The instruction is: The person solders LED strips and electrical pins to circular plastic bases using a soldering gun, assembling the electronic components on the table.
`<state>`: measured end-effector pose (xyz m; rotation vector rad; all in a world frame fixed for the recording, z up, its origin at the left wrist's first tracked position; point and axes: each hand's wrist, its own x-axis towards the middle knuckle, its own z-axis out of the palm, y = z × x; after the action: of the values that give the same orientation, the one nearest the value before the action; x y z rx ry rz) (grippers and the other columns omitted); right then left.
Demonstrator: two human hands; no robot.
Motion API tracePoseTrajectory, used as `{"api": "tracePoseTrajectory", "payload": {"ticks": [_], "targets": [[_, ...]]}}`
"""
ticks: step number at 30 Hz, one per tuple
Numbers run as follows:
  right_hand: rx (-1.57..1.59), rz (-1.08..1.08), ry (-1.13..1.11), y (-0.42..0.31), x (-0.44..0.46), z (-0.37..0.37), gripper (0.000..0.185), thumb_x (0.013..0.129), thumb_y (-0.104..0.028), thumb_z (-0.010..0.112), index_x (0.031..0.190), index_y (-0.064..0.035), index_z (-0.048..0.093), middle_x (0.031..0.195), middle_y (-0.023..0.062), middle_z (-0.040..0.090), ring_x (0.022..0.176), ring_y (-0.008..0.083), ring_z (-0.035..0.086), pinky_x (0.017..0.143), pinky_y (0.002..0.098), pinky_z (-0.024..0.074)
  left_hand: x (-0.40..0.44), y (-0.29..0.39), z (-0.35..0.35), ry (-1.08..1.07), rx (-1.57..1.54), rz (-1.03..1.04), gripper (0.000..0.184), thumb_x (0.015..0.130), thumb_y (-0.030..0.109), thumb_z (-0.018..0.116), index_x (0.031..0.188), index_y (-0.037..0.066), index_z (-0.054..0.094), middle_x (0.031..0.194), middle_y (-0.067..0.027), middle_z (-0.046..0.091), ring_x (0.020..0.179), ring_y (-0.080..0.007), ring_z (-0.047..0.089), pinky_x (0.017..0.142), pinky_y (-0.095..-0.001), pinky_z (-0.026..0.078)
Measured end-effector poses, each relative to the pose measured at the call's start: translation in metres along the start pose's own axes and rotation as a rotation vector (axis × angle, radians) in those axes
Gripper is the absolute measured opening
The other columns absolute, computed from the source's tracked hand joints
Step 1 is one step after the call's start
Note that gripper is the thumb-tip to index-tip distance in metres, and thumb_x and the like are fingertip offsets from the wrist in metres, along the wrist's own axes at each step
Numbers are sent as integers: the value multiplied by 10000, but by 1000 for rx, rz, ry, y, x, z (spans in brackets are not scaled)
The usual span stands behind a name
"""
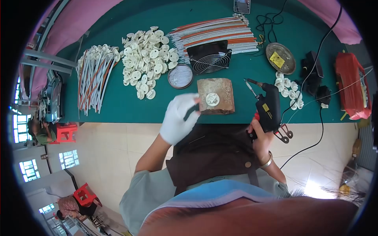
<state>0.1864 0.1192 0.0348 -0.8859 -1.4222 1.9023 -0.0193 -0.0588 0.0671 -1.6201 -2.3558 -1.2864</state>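
Observation:
My left hand (180, 117), in a white glove with bare fingertips, is at the left side of a brown block (226, 88). Its thumb and index finger are apart with nothing visible between them. A round white disc (212, 99) lies on top of the block, just right of those fingertips. My right hand (261, 137) is wrapped around the handle of a black soldering gun (268, 108). The gun's metal tip (251, 87) points up and left, to the right of the block and apart from the disc.
White discs (147, 59) form a large pile at the back left, beside bundled wires (96, 78). Behind the block are a round tin (180, 76), a black fan (210, 58) and striped wires (220, 31). Rightward stand a metal dish (289, 65), more discs (290, 88) and a red-wrapped box (350, 86).

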Motion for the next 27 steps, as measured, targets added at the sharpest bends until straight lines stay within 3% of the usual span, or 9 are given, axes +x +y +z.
{"api": "tracePoseTrajectory", "payload": {"ticks": [8,11,14,17,23,26,27], "targets": [[42,-30,-2,-4,-2,-7,196,864,-18,584,1046,52,561,740,60,573,621,126,518,613,273,438,20,-23,53,147,-117,-106,142,722,20,703,843,66,647,913,-94,646,818,-232,608,754,-336,483],[56,6,24,-2,1,-2,173,865,-23,586,1023,46,575,729,57,574,638,126,520,625,272,437,23,-22,61,294,56,36,159,718,-11,692,841,62,623,852,-81,646,729,-203,606,699,-318,486],[-28,36,-48,1,3,-6,140,874,-40,583,991,37,589,706,45,565,639,124,519,638,270,434,19,-21,71,375,37,-160,176,718,-36,676,848,59,605,812,-78,647,681,-193,599,656,-302,482],[-47,57,-69,4,4,-8,123,885,-61,580,962,33,597,685,36,557,641,120,518,641,265,428,16,-22,76,437,10,-199,182,727,-50,666,859,53,596,811,-84,643,657,-196,589,623,-296,475],[-8,66,8,8,4,-6,121,887,-71,584,962,24,592,684,33,555,638,112,515,631,262,423,27,-14,62,336,294,36,275,719,3,697,944,117,589,798,-24,638,669,-227,575,644,-344,420],[-6,45,-21,8,6,-6,122,890,-71,584,971,20,587,694,32,552,635,109,512,629,263,425,18,-20,65,308,243,-73,296,717,-3,691,963,134,598,800,-5,620,683,-229,565,647,-358,407],[-8,54,-26,8,6,-5,122,890,-69,583,975,18,585,697,30,551,636,108,510,630,264,426,20,-21,63,278,269,-4,302,716,-6,686,968,138,599,800,-4,616,687,-233,562,647,-359,403]]}}
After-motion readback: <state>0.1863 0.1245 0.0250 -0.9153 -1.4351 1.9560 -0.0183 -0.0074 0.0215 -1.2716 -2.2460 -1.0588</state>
